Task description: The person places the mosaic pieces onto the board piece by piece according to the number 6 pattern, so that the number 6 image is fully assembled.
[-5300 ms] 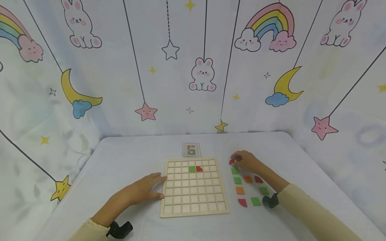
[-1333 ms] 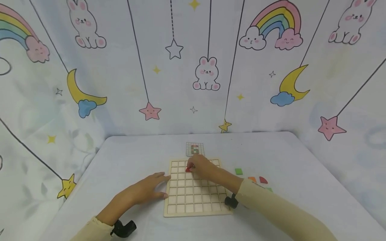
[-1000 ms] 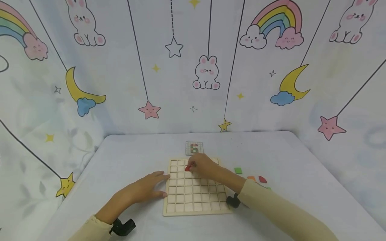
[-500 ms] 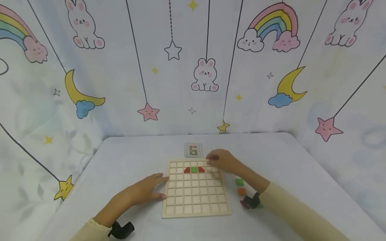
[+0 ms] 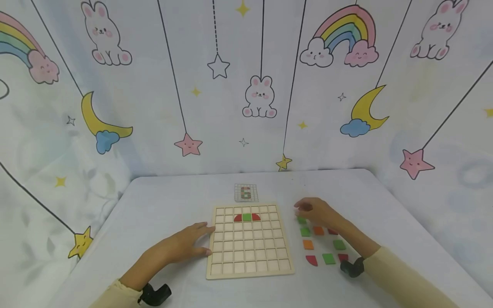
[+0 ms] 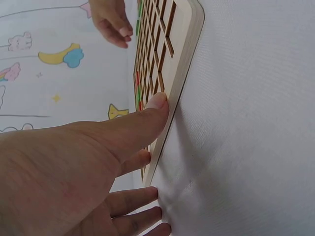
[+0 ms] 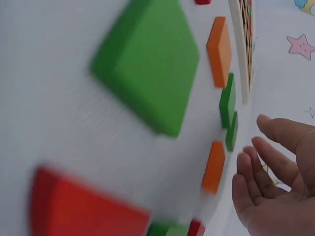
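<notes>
My left hand (image 5: pixel 185 244) lies at the left edge of a wooden grid board (image 5: pixel 239 246), thumb touching the rim in the left wrist view. In the board's second row a green square tile (image 5: pixel 247 217) sits between two red quarter-round tiles, the left one (image 5: pixel 238 218) and the right one (image 5: pixel 256 217). Over the far end of the loose tiles hovers my right hand (image 5: pixel 317 211), close to a green tile (image 5: pixel 302 220) that its fingers partly cover. The right wrist view shows its thumb (image 7: pixel 283 130) apart from the bent fingers, with nothing held.
Right of the board lie loose tiles: green squares (image 5: pixel 328 258), orange squares (image 5: pixel 308 244) and red quarter-rounds (image 5: pixel 311 260). Behind the board rests a small grid card (image 5: pixel 237 198) with a coloured figure. A patterned cloth backdrop (image 5: pixel 227 158) rises behind the white table (image 5: pixel 173 196).
My right hand brought a red quarter-round tile to the board, left it beside the green one, and has moved back right to the loose tiles. My left hand stays at the board's edge.
</notes>
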### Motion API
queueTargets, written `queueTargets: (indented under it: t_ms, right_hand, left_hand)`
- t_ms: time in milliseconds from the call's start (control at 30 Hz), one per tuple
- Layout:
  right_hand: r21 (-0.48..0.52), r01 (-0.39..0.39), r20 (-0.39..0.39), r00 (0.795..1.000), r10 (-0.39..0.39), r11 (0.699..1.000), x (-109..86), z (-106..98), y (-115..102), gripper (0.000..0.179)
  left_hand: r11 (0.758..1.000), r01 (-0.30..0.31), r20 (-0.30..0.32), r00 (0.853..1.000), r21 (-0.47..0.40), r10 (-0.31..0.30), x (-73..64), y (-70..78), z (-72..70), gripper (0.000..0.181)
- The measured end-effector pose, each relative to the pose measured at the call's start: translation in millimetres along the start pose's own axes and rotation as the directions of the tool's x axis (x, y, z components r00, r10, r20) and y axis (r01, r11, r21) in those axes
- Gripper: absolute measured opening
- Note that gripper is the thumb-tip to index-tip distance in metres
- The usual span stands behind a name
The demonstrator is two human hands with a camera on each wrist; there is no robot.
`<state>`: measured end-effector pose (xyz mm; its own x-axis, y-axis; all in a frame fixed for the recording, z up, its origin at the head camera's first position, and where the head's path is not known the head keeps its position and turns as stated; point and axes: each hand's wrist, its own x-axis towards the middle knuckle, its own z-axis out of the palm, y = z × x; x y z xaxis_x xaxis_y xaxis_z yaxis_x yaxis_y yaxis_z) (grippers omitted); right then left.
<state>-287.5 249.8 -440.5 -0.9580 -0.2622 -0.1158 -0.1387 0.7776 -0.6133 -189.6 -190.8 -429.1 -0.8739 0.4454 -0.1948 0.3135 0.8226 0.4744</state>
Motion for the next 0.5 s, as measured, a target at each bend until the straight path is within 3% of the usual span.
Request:
queueTargets:
  t_ms: [233, 500]
  right_hand:
    - [-0.003, -0.072, 0.035, 0.997, 0.072, 0.997, -13.3, -5.3, 8.8, 0.040]
    - [0.005, -0.040, 0.068, 0.997, 0.040, 0.999, -18.3, -7.2, 10.0, 0.042]
  left_hand:
    - [1.000, -0.027, -0.008, 1.000, 0.009, 0.027, -1.6, -0.7, 0.1, 0.073]
    - [1.000, -0.028, -0.004, 1.000, 0.003, 0.028, -0.9, 0.8, 1.1, 0.073]
